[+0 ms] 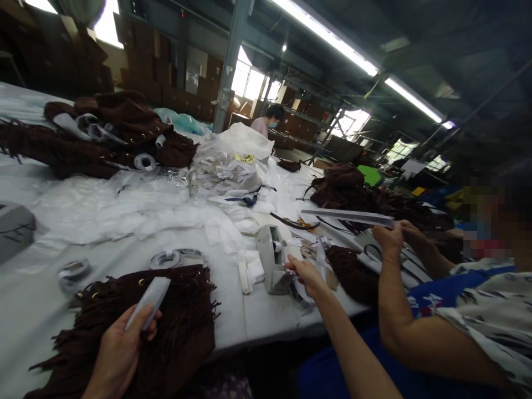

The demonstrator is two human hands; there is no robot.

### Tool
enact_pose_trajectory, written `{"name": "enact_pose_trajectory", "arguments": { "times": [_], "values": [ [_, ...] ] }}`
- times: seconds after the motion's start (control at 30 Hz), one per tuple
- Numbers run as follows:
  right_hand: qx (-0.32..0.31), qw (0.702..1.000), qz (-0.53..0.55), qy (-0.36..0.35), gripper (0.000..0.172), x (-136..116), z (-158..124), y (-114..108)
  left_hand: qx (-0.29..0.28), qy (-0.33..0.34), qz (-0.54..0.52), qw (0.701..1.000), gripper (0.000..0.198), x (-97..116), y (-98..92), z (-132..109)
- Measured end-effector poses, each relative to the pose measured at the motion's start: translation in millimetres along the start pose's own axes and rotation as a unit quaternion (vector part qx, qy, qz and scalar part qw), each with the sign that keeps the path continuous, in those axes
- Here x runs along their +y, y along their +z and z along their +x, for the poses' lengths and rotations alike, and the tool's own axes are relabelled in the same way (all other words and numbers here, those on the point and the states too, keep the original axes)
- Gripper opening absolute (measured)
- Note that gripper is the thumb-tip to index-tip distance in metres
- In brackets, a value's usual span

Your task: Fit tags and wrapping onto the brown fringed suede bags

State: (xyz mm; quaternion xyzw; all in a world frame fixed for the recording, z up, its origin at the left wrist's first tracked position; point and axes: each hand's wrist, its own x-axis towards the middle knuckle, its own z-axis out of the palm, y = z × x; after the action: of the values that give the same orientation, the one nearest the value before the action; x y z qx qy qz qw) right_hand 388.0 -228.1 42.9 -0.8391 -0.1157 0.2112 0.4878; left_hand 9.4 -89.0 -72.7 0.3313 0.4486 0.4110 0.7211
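Observation:
My left hand (124, 338) is closed around a flat, folded strip in whitish wrapping (150, 299). It is held above a dark brown fringed suede bag (174, 327) with metal eyelets, which lies on the table. My right hand (306, 272) reaches to a grey tape dispenser (270, 260), its fingers pinched at the cutting edge where the adhesive tape comes off. The clear tape itself barely shows. Beyond the bag lie coiled, wrapped straps (177, 258), and another coil (73, 275) sits to its left.
A co-worker's hands (390, 235) hold a long pale strip (349, 215) at the right. More brown bags (124, 124) are heaped at the far left, with others (338, 185) at right. A large plastic bag of pale pieces (228, 166) stands mid-table. White packing sheets (103, 208) cover much of the left.

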Motion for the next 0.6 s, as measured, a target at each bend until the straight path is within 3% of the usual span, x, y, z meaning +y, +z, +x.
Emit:
{"name": "enact_pose_trajectory", "arguments": {
  "times": [0.27, 0.47, 0.6],
  "values": [
    [-0.061, 0.998, 0.033, 0.010, 0.025, -9, 3, 7, 0.007, 0.006, 0.007, 1.000, 0.047, -3, -0.6, 2],
    [-0.001, 0.994, 0.105, -0.039, 0.022, -14, -14, -6, 0.007, 0.008, 0.011, 1.000, 0.048, -3, 0.0, 1],
    [0.028, 0.992, 0.118, -0.026, 0.024, 1, -32, -15, 0.007, 0.009, 0.011, 1.000, 0.047, -3, -0.2, 1]
  ]
}}
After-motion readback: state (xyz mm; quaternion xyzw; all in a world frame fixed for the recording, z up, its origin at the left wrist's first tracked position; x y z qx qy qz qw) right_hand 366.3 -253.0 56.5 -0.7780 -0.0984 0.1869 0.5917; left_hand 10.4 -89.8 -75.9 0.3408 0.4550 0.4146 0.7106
